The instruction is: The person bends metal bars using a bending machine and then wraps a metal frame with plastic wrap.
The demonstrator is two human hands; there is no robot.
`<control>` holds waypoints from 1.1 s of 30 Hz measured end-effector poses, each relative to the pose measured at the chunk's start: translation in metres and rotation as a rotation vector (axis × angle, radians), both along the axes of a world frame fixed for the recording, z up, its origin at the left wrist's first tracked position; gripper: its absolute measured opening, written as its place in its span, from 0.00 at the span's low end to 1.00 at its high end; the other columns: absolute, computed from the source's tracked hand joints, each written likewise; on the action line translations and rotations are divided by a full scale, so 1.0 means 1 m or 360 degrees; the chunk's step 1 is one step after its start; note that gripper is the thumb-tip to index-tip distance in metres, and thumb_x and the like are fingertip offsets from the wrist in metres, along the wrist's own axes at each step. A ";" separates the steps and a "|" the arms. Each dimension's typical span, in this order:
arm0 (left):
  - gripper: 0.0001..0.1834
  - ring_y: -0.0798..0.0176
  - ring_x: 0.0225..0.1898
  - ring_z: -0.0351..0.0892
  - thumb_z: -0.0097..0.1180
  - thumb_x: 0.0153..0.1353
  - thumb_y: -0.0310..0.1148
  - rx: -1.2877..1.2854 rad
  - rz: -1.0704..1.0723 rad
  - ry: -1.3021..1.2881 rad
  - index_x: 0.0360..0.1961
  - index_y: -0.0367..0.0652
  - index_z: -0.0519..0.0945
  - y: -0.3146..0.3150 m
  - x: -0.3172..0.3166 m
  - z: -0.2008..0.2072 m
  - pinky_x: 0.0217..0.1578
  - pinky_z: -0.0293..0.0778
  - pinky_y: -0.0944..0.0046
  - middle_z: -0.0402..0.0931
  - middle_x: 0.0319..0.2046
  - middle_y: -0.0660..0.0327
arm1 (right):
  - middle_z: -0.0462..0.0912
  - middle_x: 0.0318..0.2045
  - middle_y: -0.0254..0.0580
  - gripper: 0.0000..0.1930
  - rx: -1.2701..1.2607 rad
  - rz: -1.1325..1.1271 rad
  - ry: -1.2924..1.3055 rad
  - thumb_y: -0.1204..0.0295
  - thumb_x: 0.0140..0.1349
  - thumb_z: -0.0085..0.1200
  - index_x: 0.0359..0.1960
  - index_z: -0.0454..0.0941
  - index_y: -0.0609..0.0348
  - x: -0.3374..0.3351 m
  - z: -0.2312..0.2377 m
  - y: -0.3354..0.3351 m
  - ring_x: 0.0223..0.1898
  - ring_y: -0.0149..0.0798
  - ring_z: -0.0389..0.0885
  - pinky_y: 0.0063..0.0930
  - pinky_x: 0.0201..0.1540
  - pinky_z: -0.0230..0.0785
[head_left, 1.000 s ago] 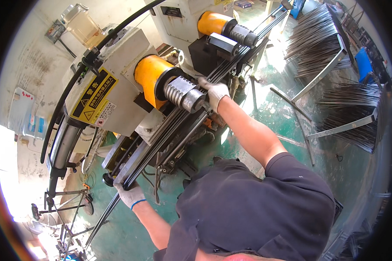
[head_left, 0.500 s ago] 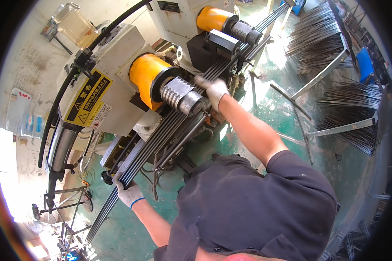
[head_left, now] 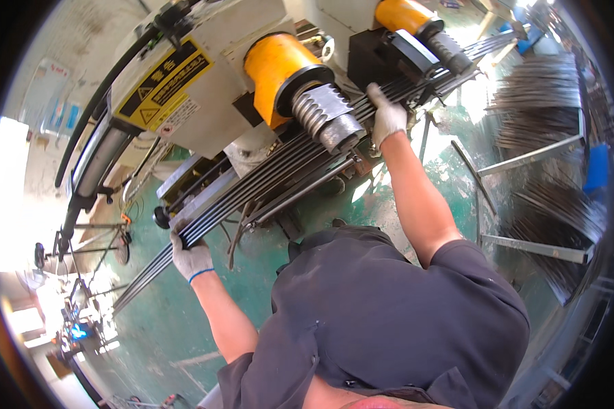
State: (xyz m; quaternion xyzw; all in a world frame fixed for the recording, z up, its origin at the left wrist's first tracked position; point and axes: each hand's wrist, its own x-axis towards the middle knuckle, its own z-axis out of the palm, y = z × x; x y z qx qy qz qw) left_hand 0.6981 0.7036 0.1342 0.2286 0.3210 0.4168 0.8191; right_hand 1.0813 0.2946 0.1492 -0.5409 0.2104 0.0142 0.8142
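Head view, looking down over the person's dark grey shirt [head_left: 389, 320] onto a bending machine [head_left: 205, 95] on a green floor [head_left: 164, 320].

Left hand [head_left: 189, 253], in a white glove with a blue cuff: fingers closed around the lower end of a bundle of long steel bars [head_left: 266, 180], gripping it from beneath at the machine's near edge.

Right hand [head_left: 387, 117], also white-gloved: closed over the same bundle higher up, just beside the ribbed grey roller [head_left: 324, 112] that projects from the yellow cylinder [head_left: 280, 65]. Arm stretched well forward.

The bars lie side by side as a flat band, running diagonally from lower left to upper right, passing under the ribbed roller and on toward a second yellow cylinder [head_left: 402, 13] with its own roller at top right. Lower ends overhang the machine past the left hand.

Machine body is cream-white with a yellow and black warning label [head_left: 164, 85]; a black hose [head_left: 89, 129] curves down its left side.

Right of the person: stacks of bent steel bars [head_left: 539, 109] on the floor, well apart from both hands
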 end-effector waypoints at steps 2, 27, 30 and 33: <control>0.18 0.51 0.57 0.83 0.49 0.80 0.37 0.0081 -0.0084 -0.0030 0.54 0.33 0.82 -0.027 0.018 0.005 0.66 0.77 0.49 0.85 0.52 0.51 | 0.87 0.51 0.49 0.25 -0.0284 0.0269 -0.0150 0.62 0.64 0.71 0.55 0.83 0.70 -0.027 -0.003 0.017 0.48 0.41 0.86 0.33 0.52 0.76; 0.19 0.45 0.54 0.82 0.50 0.79 0.49 -0.0225 0.0542 -0.0240 0.50 0.43 0.79 0.147 -0.183 0.003 0.60 0.77 0.39 0.83 0.48 0.53 | 0.81 0.57 0.42 0.39 0.0167 0.0362 -0.0128 0.36 0.72 0.47 0.69 0.72 0.56 0.022 -0.054 -0.053 0.57 0.46 0.78 0.41 0.61 0.71; 0.22 0.45 0.54 0.82 0.51 0.78 0.52 -0.0154 0.0681 -0.0084 0.52 0.43 0.80 0.217 -0.245 0.001 0.60 0.78 0.39 0.83 0.50 0.55 | 0.81 0.45 0.38 0.34 -0.0213 0.0198 -0.0009 0.35 0.72 0.50 0.58 0.78 0.54 -0.044 -0.071 -0.052 0.45 0.37 0.79 0.34 0.49 0.72; 0.25 0.44 0.60 0.77 0.48 0.78 0.55 -0.0062 0.0721 0.0037 0.56 0.43 0.79 0.279 -0.316 -0.019 0.65 0.72 0.36 0.80 0.57 0.54 | 0.79 0.30 0.30 0.26 -0.0500 -0.0081 0.0251 0.39 0.72 0.57 0.41 0.82 0.50 -0.120 -0.119 -0.066 0.29 0.27 0.76 0.23 0.31 0.68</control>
